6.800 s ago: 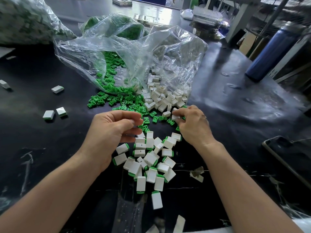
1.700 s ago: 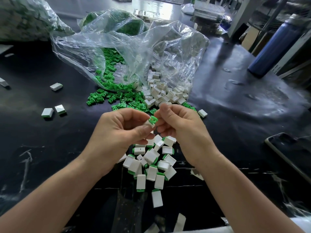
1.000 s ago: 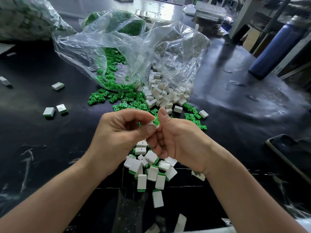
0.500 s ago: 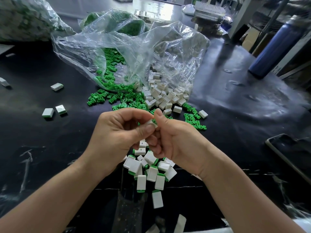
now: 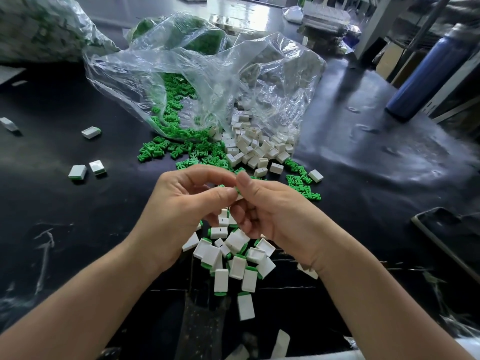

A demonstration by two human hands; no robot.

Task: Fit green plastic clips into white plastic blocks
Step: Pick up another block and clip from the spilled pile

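- The white block [image 5: 239, 197], with a green clip [image 5: 235, 189] at its top end, sits right between the left grip [image 5: 181, 211] and the right grip [image 5: 275, 216]. It is held up off the dark worktop [image 5: 363, 165], and the fingertips hide most of it.
- Well out to the left of the left grip, stray fitted blocks lie apart on the worktop. Two lie side by side [image 5: 77, 172], one lies further off [image 5: 91, 132], and one is at the frame edge [image 5: 9, 124].
- Beyond both grips a clear plastic bag [image 5: 207, 81] lies open on its side. Loose green clips [image 5: 181, 152] spill from it on the left grip's side, with bare white blocks [image 5: 254, 149] touching them on the right. The nearest clips lie just past the fingertips.
- Under the grips, nearer the person, is a heap of fitted blocks [image 5: 233, 258]. Both hands cover its far edge.
- Just right of the right grip's thumb lie a small scatter of clips [image 5: 302, 183] and a single block [image 5: 315, 175].
- Well off to the right, a blue bottle [image 5: 426, 74] stands upright, and a dark flat thing [image 5: 446, 235] lies at the frame edge.
- Left grip: closed, with thumb and forefinger pinching the white block and the other fingers curled under.
- Right grip: closed on the same piece, with the thumb up against the clip end and the fingers curled beneath.
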